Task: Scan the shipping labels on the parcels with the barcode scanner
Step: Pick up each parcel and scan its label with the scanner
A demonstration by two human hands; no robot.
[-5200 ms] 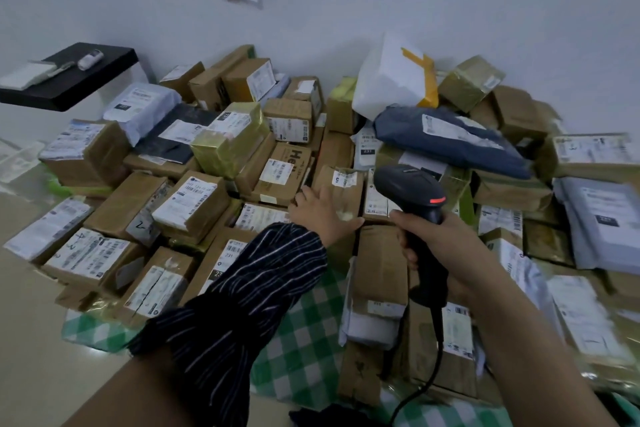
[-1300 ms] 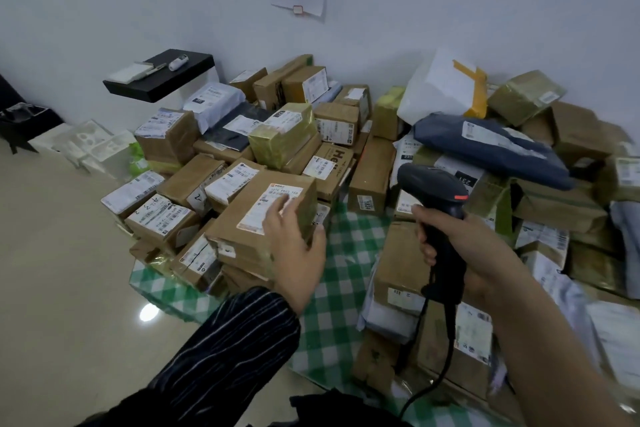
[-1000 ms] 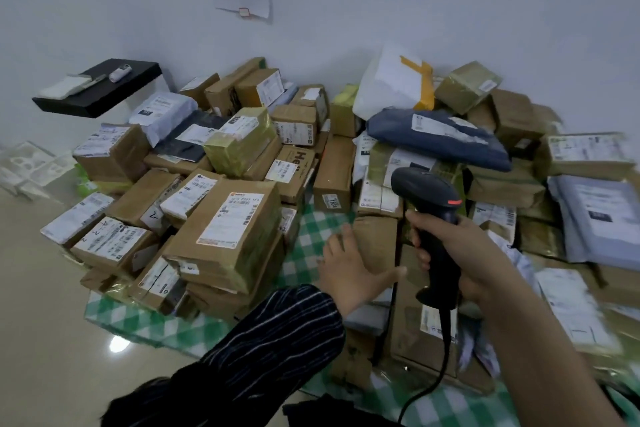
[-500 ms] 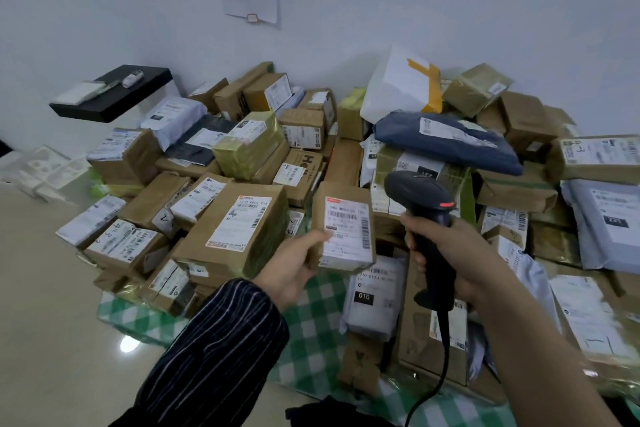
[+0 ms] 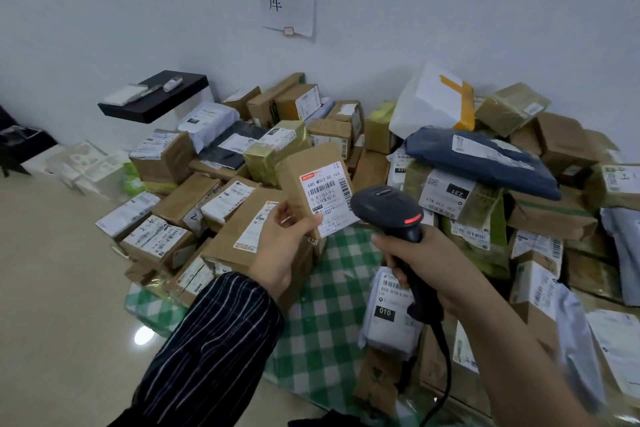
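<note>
My left hand (image 5: 281, 246) grips a small brown cardboard parcel (image 5: 304, 170) by its lower edge and holds it up, tilted. The parcel's white shipping label (image 5: 327, 199) with barcodes faces me. My right hand (image 5: 429, 260) grips the handle of a black corded barcode scanner (image 5: 388, 210). The scanner's head sits just right of the label, almost touching it, and a red strip shows on its side. Below lies a white mailer marked 010 (image 5: 389, 314) on the green checked cloth (image 5: 325, 305).
Brown boxes with labels are piled to the left (image 5: 242, 229) and at the back. A dark blue mailer (image 5: 481, 158) and a white parcel with yellow tape (image 5: 434, 99) top the right pile. A black shelf (image 5: 152, 97) juts from the wall. Bare floor (image 5: 52, 288) lies at left.
My left hand has raised the small parcel higher and nearer the scanner, label toward me. The scanner stays in my right hand. The view has shifted right and down.
</note>
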